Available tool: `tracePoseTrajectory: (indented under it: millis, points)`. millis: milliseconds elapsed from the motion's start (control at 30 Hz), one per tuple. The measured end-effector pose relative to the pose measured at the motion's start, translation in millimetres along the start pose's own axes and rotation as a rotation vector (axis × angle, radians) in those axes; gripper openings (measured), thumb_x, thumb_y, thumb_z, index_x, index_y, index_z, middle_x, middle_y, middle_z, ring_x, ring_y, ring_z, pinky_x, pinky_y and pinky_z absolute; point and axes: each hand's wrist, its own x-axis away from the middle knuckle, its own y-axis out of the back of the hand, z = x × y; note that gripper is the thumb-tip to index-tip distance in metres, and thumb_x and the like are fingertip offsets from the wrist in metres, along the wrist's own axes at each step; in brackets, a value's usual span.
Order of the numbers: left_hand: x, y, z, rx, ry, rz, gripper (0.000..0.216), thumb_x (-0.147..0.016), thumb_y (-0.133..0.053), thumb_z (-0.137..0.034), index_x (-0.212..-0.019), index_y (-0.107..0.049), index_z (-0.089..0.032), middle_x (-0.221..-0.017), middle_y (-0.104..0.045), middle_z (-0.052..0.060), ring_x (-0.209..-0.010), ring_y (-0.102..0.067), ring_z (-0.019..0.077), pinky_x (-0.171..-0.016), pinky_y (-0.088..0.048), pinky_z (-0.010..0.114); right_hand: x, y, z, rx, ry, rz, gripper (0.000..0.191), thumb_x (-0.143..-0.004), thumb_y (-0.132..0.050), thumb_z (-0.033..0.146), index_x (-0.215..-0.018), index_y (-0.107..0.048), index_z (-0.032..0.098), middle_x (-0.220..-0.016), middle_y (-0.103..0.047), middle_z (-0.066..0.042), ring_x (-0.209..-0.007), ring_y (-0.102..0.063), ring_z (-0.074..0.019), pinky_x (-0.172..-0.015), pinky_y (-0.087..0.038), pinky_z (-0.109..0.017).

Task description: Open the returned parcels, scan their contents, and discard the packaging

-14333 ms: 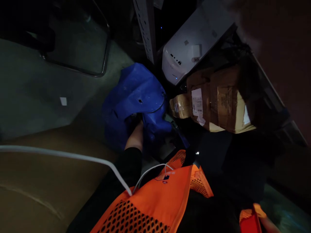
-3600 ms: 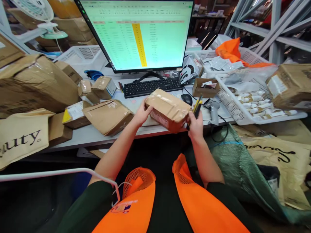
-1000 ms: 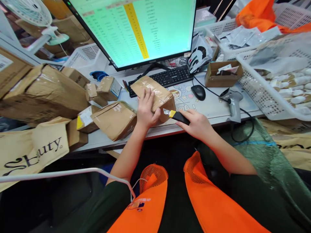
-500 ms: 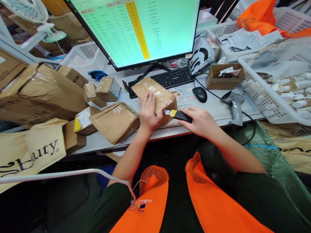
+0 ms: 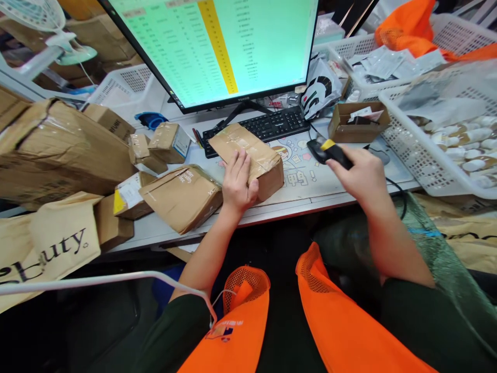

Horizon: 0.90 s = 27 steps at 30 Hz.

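A brown cardboard box point(image 5: 267, 168) sealed with clear tape lies at the desk's front edge, overlapping the keyboard's lower left. My left hand point(image 5: 237, 181) holds it, with the fingers pressed over its top and the thumb by the near edge. To the right, my right hand point(image 5: 359, 171) is closed around a black and yellow utility knife point(image 5: 337, 154), raised over the desk and apart from the box. The knife's tip is blurred in front of the mouse point(image 5: 316, 150). Behind this hand, the grey barcode scanner point(image 5: 382, 154) is mostly hidden.
Another flat carton point(image 5: 180, 197) sits left of the box, among several small cartons and a large carton point(image 5: 58, 150). The keyboard point(image 5: 272, 124) is beneath the monitor point(image 5: 217, 46). At right are a small open box point(image 5: 357, 127) and a white basket point(image 5: 438, 168) of bottles.
My right hand has drawn the knife away from the box's near right corner and moved right and up, over the mouse and scanner. My left hand stays on the box.
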Motion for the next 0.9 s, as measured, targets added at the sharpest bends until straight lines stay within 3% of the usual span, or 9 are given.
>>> tracePoseTrajectory:
  millis: [100,200,267,400,500,633,767,900]
  points:
    - [-3.8,9.1,12.9,0.116,-0.044,0.055,0.072,-0.107,-0.028,-0.066,-0.143,-0.07,-0.02,-0.152,-0.067,0.016,-0.153,-0.054,0.0339,-0.13,-0.039,0.059,2.6,6.3,-14.6,-0.076,-0.029,-0.026,0.047,-0.098,-0.068,0.049,-0.134,-0.078,0.02,-0.117,-0.079,-0.014,-0.109,-0.073,-0.0367,-0.098,-0.058,-0.05]
    - [-4.8,16.6,17.3,0.258,-0.003,0.052,0.076,-0.107,-0.02,-0.07,-0.126,-0.077,-0.023,-0.145,-0.071,0.013,-0.149,-0.059,0.0318,-0.127,-0.045,0.058,6.6,6.2,6.6,-0.197,0.077,0.111,0.047,-0.098,-0.068,0.051,-0.134,-0.078,0.023,-0.115,-0.08,-0.011,-0.104,-0.075,-0.0337,-0.095,-0.06,-0.047]
    - [-1.5,16.8,7.0,0.268,0.137,-0.022,0.074,-0.108,-0.021,-0.068,-0.119,-0.077,-0.021,-0.154,-0.064,0.015,-0.152,-0.056,0.0324,-0.128,-0.045,0.057,4.6,5.5,28.5,-0.219,0.172,0.191,0.047,-0.099,-0.068,0.052,-0.135,-0.078,0.023,-0.117,-0.08,-0.011,-0.104,-0.074,-0.033,-0.095,-0.06,-0.046]
    - [8.9,4.8,-39.5,0.101,0.447,-0.168,0.067,-0.1,-0.056,-0.073,-0.139,-0.064,-0.018,-0.172,-0.036,0.022,-0.159,-0.043,0.0375,-0.131,-0.04,0.056,-15.1,9.2,60.7,-0.11,0.337,0.303,0.047,-0.102,-0.065,0.05,-0.139,-0.075,0.022,-0.117,-0.078,-0.013,-0.103,-0.072,-0.033,-0.092,-0.057,-0.043]
    - [11.1,-8.7,-73.1,0.021,0.521,-0.236,0.101,-0.084,-0.083,-0.069,-0.161,-0.04,-0.02,-0.175,-0.021,0.026,-0.167,-0.025,0.0419,-0.135,-0.03,0.06,-33.9,16.2,72.5,0.021,0.427,0.417,0.047,-0.104,-0.061,0.047,-0.139,-0.074,0.019,-0.114,-0.077,-0.015,-0.1,-0.071,-0.033,-0.086,-0.055,-0.041]
    - [5.0,-28.4,-89.8,0.019,0.566,-0.28,0.129,-0.071,-0.095,-0.064,-0.168,-0.022,-0.02,-0.178,-0.007,0.029,-0.169,-0.005,0.0479,-0.136,-0.019,0.067,-52.0,24.0,84.8,0.081,0.539,0.538,0.045,-0.104,-0.06,0.045,-0.137,-0.075,0.016,-0.113,-0.078,-0.015,-0.1,-0.072,-0.0332,-0.085,-0.054,-0.04]
    - [3.6,-38.5,-76.0,0.01,0.549,-0.287,0.125,-0.076,-0.092,-0.05,-0.168,-0.013,-0.023,-0.172,-0.021,0.03,-0.166,-0.019,0.0481,-0.134,-0.021,0.068,-64.0,26.8,94.9,0.047,0.604,0.567,0.044,-0.101,-0.066,0.041,-0.138,-0.075,0.02,-0.116,-0.08,-0.012,-0.102,-0.075,-0.0322,-0.086,-0.055,-0.039]
    - [16.4,-25.3,-53.4,0.075,0.308,-0.213,0.135,-0.069,-0.094,-0.05,-0.167,-0.002,-0.031,-0.162,-0.035,0.023,-0.155,-0.041,0.0433,-0.131,-0.033,0.062,-67.9,36.2,99.1,0.025,0.662,0.606,0.049,-0.101,-0.066,0.041,-0.145,-0.072,0.022,-0.123,-0.081,-0.01,-0.105,-0.076,-0.031,-0.089,-0.058,-0.039]
